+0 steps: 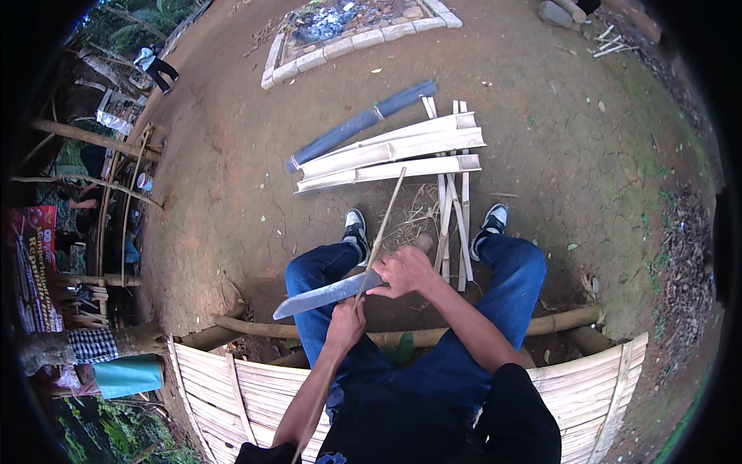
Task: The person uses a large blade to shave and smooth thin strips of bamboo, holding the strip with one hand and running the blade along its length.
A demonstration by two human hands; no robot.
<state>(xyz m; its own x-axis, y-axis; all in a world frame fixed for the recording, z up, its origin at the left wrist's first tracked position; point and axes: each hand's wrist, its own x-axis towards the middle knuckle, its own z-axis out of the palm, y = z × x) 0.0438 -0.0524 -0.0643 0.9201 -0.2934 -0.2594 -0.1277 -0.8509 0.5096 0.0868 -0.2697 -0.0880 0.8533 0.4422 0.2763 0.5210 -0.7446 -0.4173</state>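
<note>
In my right hand [403,271], closed round a hidden handle, is a machete; its broad grey blade [325,297] points to the left over my left thigh. A long thin bamboo strip [386,210] slants from between my feet back toward my body. My left hand [345,325] is closed around this strip, just nearer to me than the blade. Blade and strip cross right beside my right hand's fingers. I cannot tell how deep the edge sits against the strip.
Split bamboo halves [394,151] lie ahead beside a dark bamboo pole [359,124], over narrow slats [456,224]. Shavings [413,216] litter the ground between my shoes. Beyond is a block-edged fire pit [352,46]. I sit on a bamboo slat bench [255,394]. A person [157,68] stands far left.
</note>
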